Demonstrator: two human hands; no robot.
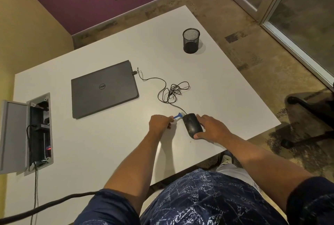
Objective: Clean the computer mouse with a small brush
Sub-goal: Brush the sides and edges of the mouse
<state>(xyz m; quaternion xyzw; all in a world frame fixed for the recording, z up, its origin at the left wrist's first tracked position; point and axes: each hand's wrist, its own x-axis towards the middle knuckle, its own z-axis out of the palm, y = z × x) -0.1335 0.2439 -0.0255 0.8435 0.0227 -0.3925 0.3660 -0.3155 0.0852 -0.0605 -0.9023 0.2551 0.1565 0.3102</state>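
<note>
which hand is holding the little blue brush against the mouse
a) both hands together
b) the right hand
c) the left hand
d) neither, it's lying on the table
c: the left hand grips the blue brush with its head at the far end of the mouse, while the right hand only steadies the mouse from its other side.

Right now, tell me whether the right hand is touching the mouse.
Touching. The head view shows the right hand gripping the mouse, thumb on its near end.
</note>
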